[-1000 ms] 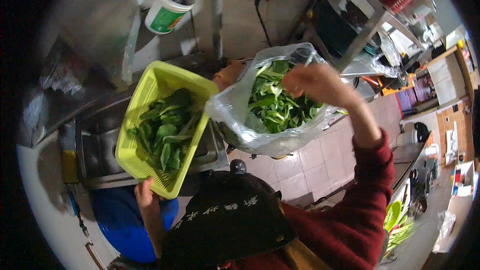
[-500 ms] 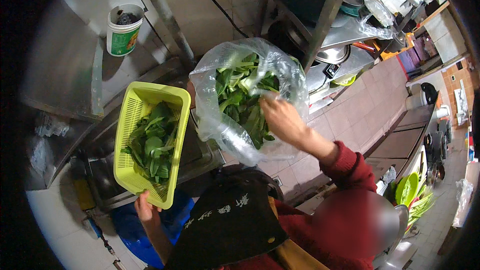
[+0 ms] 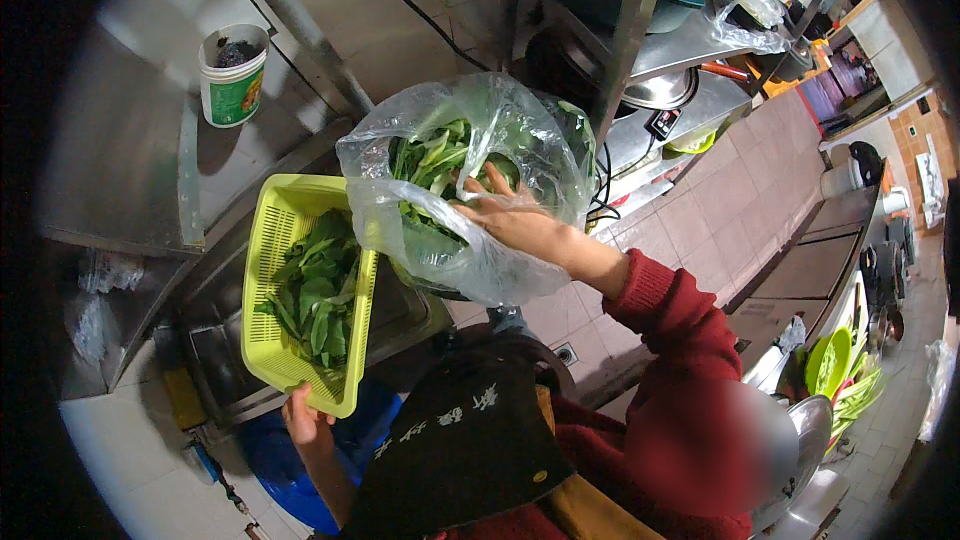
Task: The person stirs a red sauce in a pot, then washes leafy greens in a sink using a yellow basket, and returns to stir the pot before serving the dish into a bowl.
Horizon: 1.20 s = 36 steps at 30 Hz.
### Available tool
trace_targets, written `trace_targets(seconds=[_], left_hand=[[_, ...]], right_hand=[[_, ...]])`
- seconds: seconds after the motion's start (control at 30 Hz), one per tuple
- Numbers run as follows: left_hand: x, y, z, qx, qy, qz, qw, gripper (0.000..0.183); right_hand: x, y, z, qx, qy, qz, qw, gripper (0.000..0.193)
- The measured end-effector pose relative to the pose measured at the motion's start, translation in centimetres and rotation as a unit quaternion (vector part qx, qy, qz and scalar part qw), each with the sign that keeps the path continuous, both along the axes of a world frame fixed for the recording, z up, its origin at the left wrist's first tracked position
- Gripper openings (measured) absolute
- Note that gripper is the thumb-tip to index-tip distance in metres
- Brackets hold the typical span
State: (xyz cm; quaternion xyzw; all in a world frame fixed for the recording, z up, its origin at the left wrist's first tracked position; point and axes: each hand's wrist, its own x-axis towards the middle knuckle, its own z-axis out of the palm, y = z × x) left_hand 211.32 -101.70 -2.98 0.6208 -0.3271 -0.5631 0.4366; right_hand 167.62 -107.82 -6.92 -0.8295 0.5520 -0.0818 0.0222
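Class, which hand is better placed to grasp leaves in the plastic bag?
Probably the right hand: it is in the clear bag, at the leafy greens, while the left hand holds the lime basket.

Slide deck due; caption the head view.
Left hand holds yellow-green basket of leafy greens; right hand reaches into clear bag of leaves.
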Motion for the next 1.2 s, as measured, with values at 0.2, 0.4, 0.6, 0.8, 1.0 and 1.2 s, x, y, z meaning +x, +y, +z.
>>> trace_targets(seconds=[0.2, 0.4, 0.6, 0.8, 1.0, 1.2], left_hand=[[0.1, 0.1, 0.1, 0.01, 0.015, 0.008, 1.0, 0.026], [-0.4, 0.5, 0.3, -0.017, 0.018, 0.015, 1.0, 0.026], [0.2, 0.7, 0.1, -0.001, -0.001, 0.007, 1.0, 0.027], [0.9, 2.1, -0.9, -0.271, -0.242, -0.136, 0.922, 0.015], [1.7, 2.0, -1.7, -0.105, -0.143, -0.032, 0.984, 0.018], [1.6, 1.8, -1.5, -0.105, -0.157, 0.001, 0.982, 0.026]], right_hand=[[-1.1, 0.7, 1.6, -0.006, -0.035, 0.04, 0.999, 0.074], [-0.4, -1.0, 2.3, 0.099, 0.074, 0.028, 0.992, 0.048], [-3.5, -2.0, 6.9, 0.185, -0.135, 0.037, 0.973, 0.052], [-5.0, -5.0, 11.6, 0.16, -0.202, 0.027, 0.966, 0.031], [-6.9, -4.6, 16.3, 0.161, -0.132, -0.037, 0.977, 0.038], [-7.9, -4.9, 18.8, 0.215, -0.243, -0.085, 0.942, 0.05]])
